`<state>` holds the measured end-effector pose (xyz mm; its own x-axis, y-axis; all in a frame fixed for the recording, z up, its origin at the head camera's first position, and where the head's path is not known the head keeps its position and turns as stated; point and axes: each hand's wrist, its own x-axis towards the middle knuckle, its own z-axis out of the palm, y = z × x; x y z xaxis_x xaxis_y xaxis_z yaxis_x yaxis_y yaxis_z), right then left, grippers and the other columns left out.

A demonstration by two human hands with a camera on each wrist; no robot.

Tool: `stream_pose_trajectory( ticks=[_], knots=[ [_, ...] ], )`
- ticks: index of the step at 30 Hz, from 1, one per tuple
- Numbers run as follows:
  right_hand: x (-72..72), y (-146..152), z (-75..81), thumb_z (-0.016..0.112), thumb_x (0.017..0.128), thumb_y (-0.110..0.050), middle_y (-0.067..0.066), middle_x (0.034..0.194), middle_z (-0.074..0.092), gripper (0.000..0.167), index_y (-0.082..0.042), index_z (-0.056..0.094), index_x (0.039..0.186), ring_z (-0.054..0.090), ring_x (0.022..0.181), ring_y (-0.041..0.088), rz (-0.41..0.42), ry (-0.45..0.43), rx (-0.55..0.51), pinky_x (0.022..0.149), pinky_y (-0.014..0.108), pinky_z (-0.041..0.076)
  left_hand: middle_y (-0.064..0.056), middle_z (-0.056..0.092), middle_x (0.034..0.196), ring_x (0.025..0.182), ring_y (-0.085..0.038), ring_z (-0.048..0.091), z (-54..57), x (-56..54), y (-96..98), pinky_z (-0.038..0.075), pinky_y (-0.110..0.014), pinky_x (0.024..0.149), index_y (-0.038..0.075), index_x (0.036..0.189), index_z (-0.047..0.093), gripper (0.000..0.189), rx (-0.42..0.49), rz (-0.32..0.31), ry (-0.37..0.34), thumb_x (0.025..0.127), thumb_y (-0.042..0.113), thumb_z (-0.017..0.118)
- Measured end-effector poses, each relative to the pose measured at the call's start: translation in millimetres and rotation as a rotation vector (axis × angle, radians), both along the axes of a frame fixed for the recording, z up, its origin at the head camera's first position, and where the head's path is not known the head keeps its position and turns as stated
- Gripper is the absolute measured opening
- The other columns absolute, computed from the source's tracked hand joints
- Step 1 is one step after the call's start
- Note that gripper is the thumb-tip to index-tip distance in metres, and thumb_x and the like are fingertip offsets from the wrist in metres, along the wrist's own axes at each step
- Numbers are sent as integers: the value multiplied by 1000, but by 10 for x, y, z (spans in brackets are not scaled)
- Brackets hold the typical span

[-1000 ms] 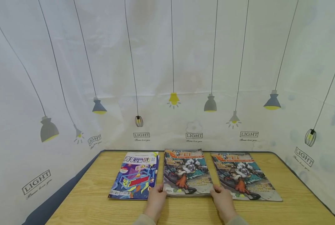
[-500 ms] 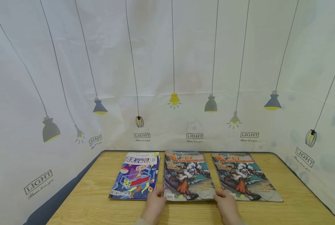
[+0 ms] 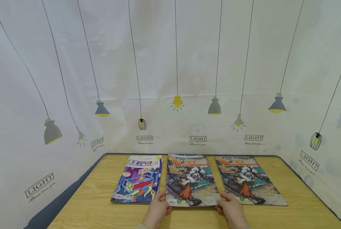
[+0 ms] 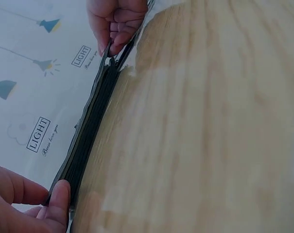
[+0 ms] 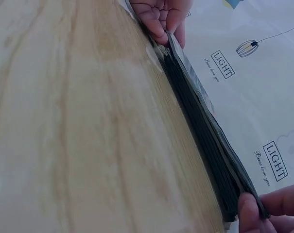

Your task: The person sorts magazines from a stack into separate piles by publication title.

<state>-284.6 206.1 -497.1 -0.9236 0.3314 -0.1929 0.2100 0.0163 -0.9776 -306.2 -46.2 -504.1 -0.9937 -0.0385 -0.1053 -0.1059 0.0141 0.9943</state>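
Lengthwise, both hands [image 3: 193, 208] grip the middle magazine stack [image 3: 189, 179], pointing away.

You are getting soft, even, bright light; glare is pooling on the pale wood-grain worktop [image 4: 205, 121] in both wrist views, which are blurring slightly; the head view is bending at its edges.

Wooden table [image 3: 288, 216], light grain, dark rounded edge, under and around both hands. White curtain backdrop [image 3: 170, 63] rises beyond them and wraps both sides, printed with hanging lamps on long cords and "LIGHT" labels. Even, soft light; glare patches on tabletop.
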Motion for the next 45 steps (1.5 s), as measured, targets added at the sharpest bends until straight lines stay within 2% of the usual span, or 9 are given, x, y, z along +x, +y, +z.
stream_pose_trajectory(
  ticks=[3,8,12,20,26,29,32,34,45],
  knots=[
    [-25,-9,-9,51,88,5,37,130,45,52,18,37,136,63,67,13,14,-41,1,61,30,55,-15,54,90,63,-14,56,7,-5,7,52,-23,58,-17,136,37,57,13,2,-13,79,-11,42],
    [-34,-19,-10,51,87,4,36,123,50,53,19,36,136,64,67,15,30,-30,-7,62,31,56,-21,58,98,63,-14,60,24,-10,10,54,-25,58,-19,137,33,58,28,-2,-26,81,-10,45],
    [-26,-23,-10,52,87,6,41,129,41,56,19,33,138,66,67,18,64,-1,-22,61,31,57,-29,56,108,62,-15,61,18,-8,6,55,-25,58,-22,138,28,60,25,-33,1,81,-13,46],
    [-37,-31,3,48,90,7,43,139,28,58,18,26,141,66,67,18,111,-9,-47,62,30,56,-27,57,106,62,-15,61,2,3,-22,55,-24,57,-23,138,23,62,36,-70,15,81,-14,45],
    [-40,-28,3,47,87,12,43,140,26,59,18,25,142,65,66,18,98,-24,-48,61,30,56,-43,42,127,62,-14,60,10,17,-22,56,-26,59,-23,139,21,65,26,-92,31,79,-16,45],
    [-31,-27,1,46,85,14,44,140,24,61,17,25,142,64,65,17,85,-23,-58,61,29,56,-40,49,120,65,-14,60,27,34,-20,56,-26,60,-23,139,20,66,44,-109,43,79,-17,45],
    [-23,-22,-2,44,84,15,45,139,22,62,16,25,143,64,64,17,68,-21,-84,60,29,55,-28,59,106,69,-14,61,32,43,-20,56,-26,62,-25,138,21,64,86,-124,47,79,-17,44],
    [-16,-17,-2,44,85,15,44,140,21,61,15,25,143,64,64,17,59,-19,-104,60,30,55,-24,60,104,74,-15,61,29,44,-17,57,-26,64,-25,138,21,64,119,-134,52,78,-18,44],
    [13,136,-1,45,89,12,42,142,20,59,13,24,145,63,63,14,41,9,-147,60,28,53,-24,59,102,76,-16,61,-8,34,162,57,-25,65,-22,140,19,65,187,-130,76,78,-20,42]
  ],
)
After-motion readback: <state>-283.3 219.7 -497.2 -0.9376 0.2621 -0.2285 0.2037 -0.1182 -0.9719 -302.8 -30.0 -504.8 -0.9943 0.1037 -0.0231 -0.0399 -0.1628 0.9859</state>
